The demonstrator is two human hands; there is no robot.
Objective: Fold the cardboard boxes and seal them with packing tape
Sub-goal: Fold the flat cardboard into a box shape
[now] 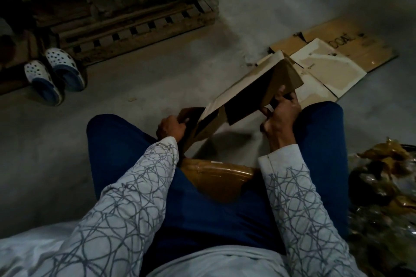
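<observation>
I sit on the floor with my knees apart and hold a half-folded cardboard box point(245, 90) in the air between them. It slants from lower left to upper right, with its dark inside showing. My left hand point(171, 128) grips a flap at the lower left end. My right hand point(281, 110) pinches the flaps at the right side. A taped brown box point(216, 175) lies between my thighs, close to my body. I see no tape roll.
Flattened cardboard sheets point(333, 60) lie on the concrete floor at the right, beyond the box. A wooden pallet point(126, 27) stands at the back left, with a pair of white clogs point(54, 72) beside it. Crumpled tape and plastic waste point(382, 186) is piled at the right edge.
</observation>
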